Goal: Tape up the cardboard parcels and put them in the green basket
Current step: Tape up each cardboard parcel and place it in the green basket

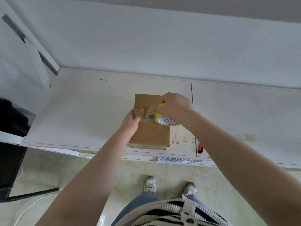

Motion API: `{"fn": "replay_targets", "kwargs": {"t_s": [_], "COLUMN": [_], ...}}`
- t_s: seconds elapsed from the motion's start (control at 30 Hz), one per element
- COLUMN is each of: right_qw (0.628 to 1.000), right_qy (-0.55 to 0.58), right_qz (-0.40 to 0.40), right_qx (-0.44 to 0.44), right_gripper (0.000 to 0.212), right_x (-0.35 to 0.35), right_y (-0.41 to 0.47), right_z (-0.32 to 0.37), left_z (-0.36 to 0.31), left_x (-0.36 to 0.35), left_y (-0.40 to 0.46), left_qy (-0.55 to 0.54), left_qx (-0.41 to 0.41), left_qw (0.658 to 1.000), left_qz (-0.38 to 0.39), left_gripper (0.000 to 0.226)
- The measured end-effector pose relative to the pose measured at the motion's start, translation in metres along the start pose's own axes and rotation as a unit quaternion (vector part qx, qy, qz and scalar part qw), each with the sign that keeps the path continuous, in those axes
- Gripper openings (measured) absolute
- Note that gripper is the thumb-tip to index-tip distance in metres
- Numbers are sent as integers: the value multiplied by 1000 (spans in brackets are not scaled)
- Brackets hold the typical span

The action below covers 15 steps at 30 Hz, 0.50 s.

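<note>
Cardboard parcel, yellow tape roll, no legible writing

From my head camera I see my own two arms bare from the lower edge of the picture up to the hands, with no sleeves, watch or rings that I can make out. My left hand and right hand are both bare. At six o'clock, at the bottom edge, I wear a chunky knitted top in cream with black stripes, and a pale strap with a round dark stud crosses it. Just above the knit are blue denim jeans. Further up, towards twelve o'clock from the jeans, are two pale grey-and-white trainers.
</note>
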State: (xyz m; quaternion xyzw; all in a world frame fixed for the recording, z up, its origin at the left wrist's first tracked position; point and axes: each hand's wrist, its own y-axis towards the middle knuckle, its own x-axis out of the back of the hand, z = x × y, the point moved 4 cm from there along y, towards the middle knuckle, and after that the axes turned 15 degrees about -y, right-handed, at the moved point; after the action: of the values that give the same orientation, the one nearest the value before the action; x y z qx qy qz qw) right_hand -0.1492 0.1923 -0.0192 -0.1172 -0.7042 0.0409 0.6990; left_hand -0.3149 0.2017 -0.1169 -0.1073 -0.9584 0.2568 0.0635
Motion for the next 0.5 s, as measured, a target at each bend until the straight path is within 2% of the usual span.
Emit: {"fn": "replay_targets", "kwargs": {"t_s": [0.07,0.13,0.33,0.43,0.5], "right_qw": [1000,1000,996,999,999], "right_qy": [7,20,71,33,-32], "right_qz": [10,21,38,21,23], "right_qx": [17,12,-32,-25,-28], "right_gripper": [48,50,53,54,54], "right_x": [2,6,-1,2,2], "right_y": [1,2,-12,-11,-9], "right_z": [3,-6,-38,-35,-40], "left_z": [2,3,5,6,6], "left_x": [3,5,4,6,7], "left_y": [2,4,6,8,9], "left_qy": [33,49,75,72,84], "left_qx": [-27,-42,-55,-57,-61], "left_qw": [999,997,994,994,993], "left_qz": [-22,-39,-58,-55,-61], "left_gripper": [34,27,30,34,42]}}
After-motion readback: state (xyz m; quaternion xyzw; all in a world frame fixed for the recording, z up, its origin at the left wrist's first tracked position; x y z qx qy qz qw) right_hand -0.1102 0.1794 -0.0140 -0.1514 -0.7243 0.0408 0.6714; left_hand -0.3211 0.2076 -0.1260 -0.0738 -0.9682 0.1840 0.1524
